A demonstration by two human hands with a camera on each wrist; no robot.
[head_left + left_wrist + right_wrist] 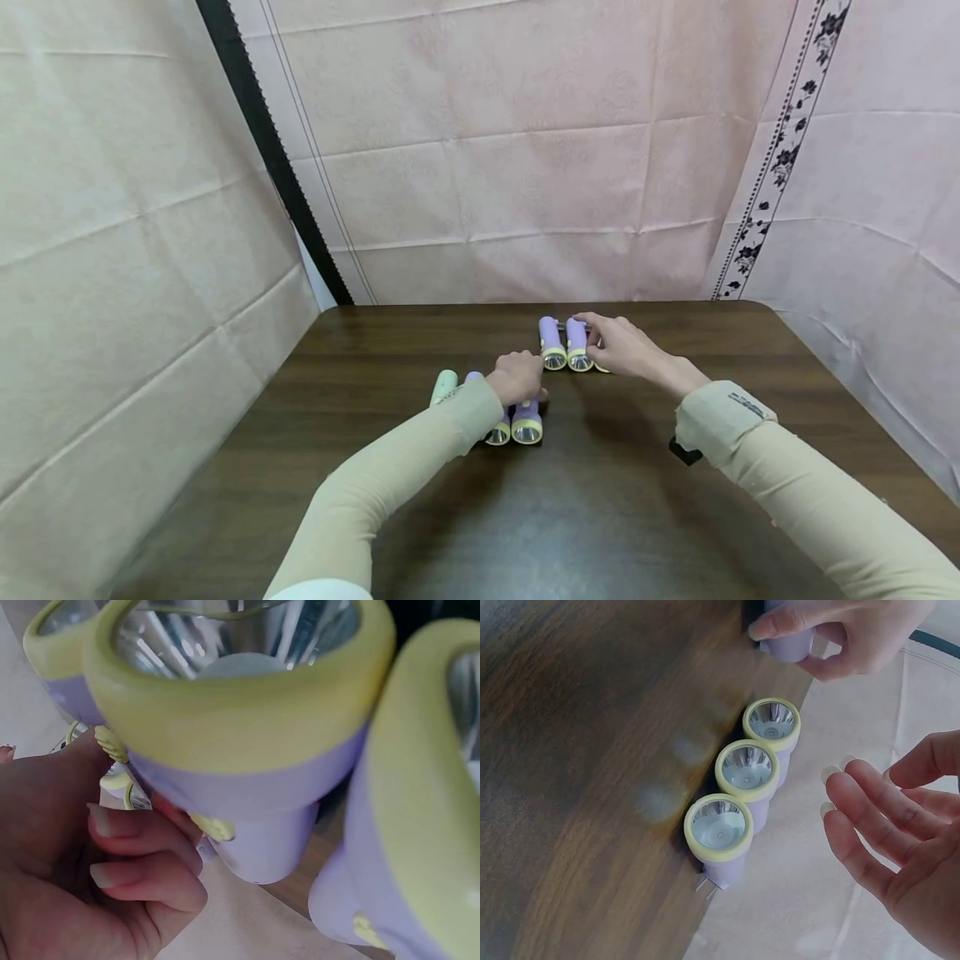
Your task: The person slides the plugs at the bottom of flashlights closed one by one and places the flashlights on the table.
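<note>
left hand (517,379) pinches a lilac flashlight (787,646); 3 parallel yellow-rimmed flashlights (576,335) lie just left of the nearer right hand (628,346), loose and empty.

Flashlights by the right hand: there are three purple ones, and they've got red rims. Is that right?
Not quite: the rims are yellow, not red, as the right wrist view shows. There are three purple flashlights by the right hand.

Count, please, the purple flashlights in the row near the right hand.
3 side by side: left flashlight, middle flashlight and right flashlight. In the head view, the right hand mostly hides the right flashlight; the right wrist view shows all three.
</note>
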